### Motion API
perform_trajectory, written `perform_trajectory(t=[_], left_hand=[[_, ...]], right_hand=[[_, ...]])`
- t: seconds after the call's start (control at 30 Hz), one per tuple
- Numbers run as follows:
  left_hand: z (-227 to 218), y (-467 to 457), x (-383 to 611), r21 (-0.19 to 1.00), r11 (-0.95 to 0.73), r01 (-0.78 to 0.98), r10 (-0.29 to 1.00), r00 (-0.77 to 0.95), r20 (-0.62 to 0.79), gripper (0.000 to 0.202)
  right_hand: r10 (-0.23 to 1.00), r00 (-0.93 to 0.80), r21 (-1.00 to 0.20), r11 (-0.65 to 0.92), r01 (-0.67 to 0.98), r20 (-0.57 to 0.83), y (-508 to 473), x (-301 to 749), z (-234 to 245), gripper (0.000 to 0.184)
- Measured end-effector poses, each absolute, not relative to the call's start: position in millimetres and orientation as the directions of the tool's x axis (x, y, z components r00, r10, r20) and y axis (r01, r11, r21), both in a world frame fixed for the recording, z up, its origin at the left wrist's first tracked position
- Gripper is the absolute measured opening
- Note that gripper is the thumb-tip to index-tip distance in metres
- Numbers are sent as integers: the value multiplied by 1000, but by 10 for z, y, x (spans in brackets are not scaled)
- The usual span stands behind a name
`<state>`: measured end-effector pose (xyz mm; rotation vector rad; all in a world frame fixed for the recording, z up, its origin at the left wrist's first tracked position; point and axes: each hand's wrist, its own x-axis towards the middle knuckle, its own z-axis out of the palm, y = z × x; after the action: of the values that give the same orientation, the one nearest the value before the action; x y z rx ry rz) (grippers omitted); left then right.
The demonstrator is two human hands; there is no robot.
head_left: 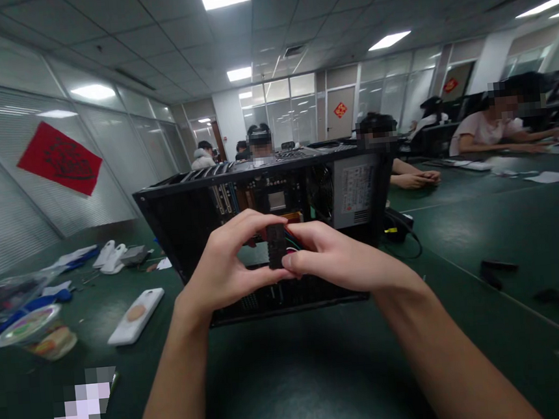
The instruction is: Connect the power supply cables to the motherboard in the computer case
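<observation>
An open black computer case [182, 218] stands on the dark green table [299, 377], its inside facing me with a board, a fan and a power supply [358, 188] showing. In front of it both hands pinch a small black connector [276, 245] with coloured wires running from it into the case. My left hand [230, 259] grips the connector from the left with thumb and fingers closed. My right hand [332, 257] grips it from the right, fingers curled around the wire end.
A white phone [136, 315], a lidded food cup [38, 331] and plastic bags lie at the left. Black cables and small parts [497, 270] lie at the right. Other people sit at the table behind the case and at the far right.
</observation>
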<state>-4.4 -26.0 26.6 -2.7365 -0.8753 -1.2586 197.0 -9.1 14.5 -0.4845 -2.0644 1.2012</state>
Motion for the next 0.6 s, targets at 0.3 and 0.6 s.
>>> perform_trajectory(t=[0.3, 0.6], left_hand=[[238, -207, -28, 243, -847, 472, 490, 519, 701, 59], [198, -165, -9, 259, -853, 453, 490, 524, 697, 58]], right_hand=[[610, -691, -863, 505, -38, 387, -94, 1994, 157, 12], [638, -678, -858, 513, 22, 364, -103, 2057, 161, 10]])
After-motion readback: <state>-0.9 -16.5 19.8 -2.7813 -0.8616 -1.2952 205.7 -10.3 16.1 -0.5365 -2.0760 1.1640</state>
